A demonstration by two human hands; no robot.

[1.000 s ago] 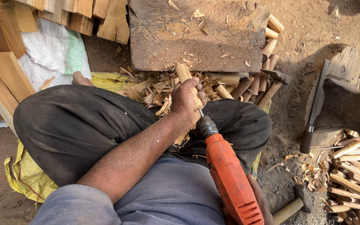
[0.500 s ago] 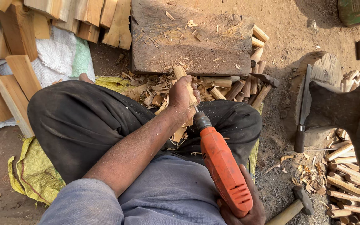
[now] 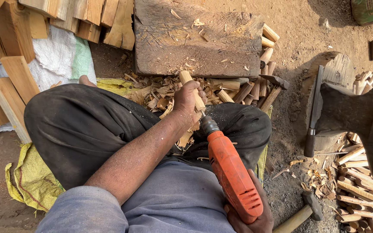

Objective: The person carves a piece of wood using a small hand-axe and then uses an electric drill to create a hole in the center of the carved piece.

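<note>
I sit cross-legged on the ground. My left hand [image 3: 187, 102] is wrapped around a short round wooden peg [image 3: 186, 78] whose far end sticks out past my fingers. My right hand [image 3: 253, 219], low at the frame's bottom edge, grips the back of an orange electric drill [image 3: 232, 173]. The drill's metal chuck [image 3: 208, 125] points into the near end of the peg, just under my left hand. Wood shavings [image 3: 160, 92] lie piled in front of my knees.
A thick worn wooden block [image 3: 195, 39] stands ahead, with cut pegs [image 3: 266, 56] stacked beside it. Planks [image 3: 9, 90] and a white sack [image 3: 61, 58] lie at left. At right are a stump with a long blade [image 3: 312, 116], a hammer [image 3: 301, 213] and more pegs [image 3: 359, 190].
The view has shifted slightly. My left hand still holds the peg against the drill; both hands keep their grip.
</note>
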